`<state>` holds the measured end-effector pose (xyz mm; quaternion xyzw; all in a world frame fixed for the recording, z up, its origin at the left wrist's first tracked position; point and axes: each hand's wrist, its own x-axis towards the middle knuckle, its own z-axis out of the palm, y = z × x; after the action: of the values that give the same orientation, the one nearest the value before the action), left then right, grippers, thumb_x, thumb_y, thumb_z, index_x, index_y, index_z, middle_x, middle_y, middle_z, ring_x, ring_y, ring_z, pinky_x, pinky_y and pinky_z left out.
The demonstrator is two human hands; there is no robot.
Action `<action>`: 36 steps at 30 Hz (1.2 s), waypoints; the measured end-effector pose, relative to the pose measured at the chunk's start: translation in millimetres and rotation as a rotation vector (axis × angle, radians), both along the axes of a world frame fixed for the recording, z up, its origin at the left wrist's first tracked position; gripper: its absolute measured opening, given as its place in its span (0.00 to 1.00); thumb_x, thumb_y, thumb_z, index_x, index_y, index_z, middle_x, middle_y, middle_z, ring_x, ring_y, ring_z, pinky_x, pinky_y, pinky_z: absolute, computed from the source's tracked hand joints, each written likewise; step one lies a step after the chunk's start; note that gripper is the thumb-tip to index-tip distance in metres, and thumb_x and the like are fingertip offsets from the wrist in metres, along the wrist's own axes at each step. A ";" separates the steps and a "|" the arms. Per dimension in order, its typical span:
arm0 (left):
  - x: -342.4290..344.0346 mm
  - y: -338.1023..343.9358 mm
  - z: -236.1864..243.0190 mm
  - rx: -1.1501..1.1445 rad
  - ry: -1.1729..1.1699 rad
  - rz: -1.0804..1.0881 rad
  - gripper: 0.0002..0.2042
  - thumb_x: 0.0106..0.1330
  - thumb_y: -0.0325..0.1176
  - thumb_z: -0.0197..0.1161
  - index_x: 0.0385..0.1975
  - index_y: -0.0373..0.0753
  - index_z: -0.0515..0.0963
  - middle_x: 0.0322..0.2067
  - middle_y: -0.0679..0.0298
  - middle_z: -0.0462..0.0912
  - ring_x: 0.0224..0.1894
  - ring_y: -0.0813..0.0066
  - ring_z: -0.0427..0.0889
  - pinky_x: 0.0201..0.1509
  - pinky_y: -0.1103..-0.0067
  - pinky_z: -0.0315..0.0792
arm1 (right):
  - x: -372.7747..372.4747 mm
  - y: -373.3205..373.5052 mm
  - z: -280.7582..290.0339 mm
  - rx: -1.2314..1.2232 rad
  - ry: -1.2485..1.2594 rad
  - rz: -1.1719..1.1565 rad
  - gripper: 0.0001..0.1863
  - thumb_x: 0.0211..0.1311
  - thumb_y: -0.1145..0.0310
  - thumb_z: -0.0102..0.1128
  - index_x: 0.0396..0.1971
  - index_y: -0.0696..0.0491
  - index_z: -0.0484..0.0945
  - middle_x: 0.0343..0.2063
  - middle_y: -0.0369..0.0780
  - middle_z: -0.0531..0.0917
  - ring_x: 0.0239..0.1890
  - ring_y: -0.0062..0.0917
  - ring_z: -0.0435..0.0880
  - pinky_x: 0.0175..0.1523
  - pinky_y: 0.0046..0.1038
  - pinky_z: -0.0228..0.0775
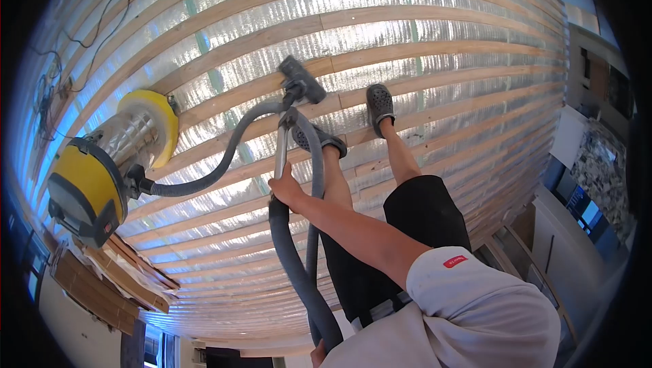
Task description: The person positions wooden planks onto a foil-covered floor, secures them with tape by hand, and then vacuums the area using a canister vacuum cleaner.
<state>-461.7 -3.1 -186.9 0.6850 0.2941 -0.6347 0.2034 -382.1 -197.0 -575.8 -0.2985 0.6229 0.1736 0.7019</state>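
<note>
My right hand [288, 188] is closed around the metal wand [281, 147] of a vacuum cleaner, my arm reaching across my body. Below that grip the wand continues as a thick dark grey tube [291, 252]. At the bottom edge, part of my left hand [318, 354] shows against this tube and appears to grip it; most of its fingers are hidden. The dark floor nozzle [302, 80] rests across a wooden batten, just ahead of my feet. A ribbed grey hose [227, 159] loops from the yellow and black vacuum cleaner [88, 188] to the wand, then runs down beside it.
Wooden battens [380, 52] run in parallel over silvery foil sheeting [367, 28]. My feet, in dark clogs [379, 103], stand among them. A dark cable [102, 25] lies tangled at the far left. Cardboard and boards [95, 286] are stacked at the lower left.
</note>
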 end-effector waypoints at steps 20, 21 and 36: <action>-8.3 -68.7 -106.5 -0.418 -0.111 -0.441 0.32 0.57 0.45 0.70 0.60 0.40 0.69 0.41 0.46 0.83 0.45 0.47 0.83 0.49 0.63 0.76 | -117.9 -204.0 -60.0 -0.600 -0.042 1.708 0.46 0.58 0.63 0.56 0.74 0.43 0.43 0.29 0.48 0.85 0.32 0.44 0.86 0.34 0.44 0.75; -8.1 -74.2 -111.3 -0.424 -0.120 -0.430 0.32 0.57 0.45 0.70 0.60 0.40 0.69 0.41 0.46 0.83 0.45 0.47 0.83 0.49 0.63 0.76 | -118.0 -221.5 -44.8 -0.560 0.017 1.802 0.46 0.57 0.64 0.57 0.74 0.41 0.44 0.29 0.48 0.85 0.32 0.44 0.86 0.35 0.43 0.76; -33.3 -129.0 -146.8 -0.620 -0.510 -0.472 0.26 0.54 0.47 0.72 0.52 0.43 0.76 0.40 0.56 0.83 0.40 0.55 0.84 0.42 0.66 0.78 | -65.2 -333.5 33.0 -0.750 -0.175 1.868 0.40 0.58 0.68 0.53 0.71 0.39 0.51 0.26 0.51 0.83 0.28 0.48 0.83 0.32 0.48 0.74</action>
<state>-495.0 -132.1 -333.6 0.7743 -0.1330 -0.5327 0.3146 -447.3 -530.4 -542.8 -0.8799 0.1003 0.4242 0.1891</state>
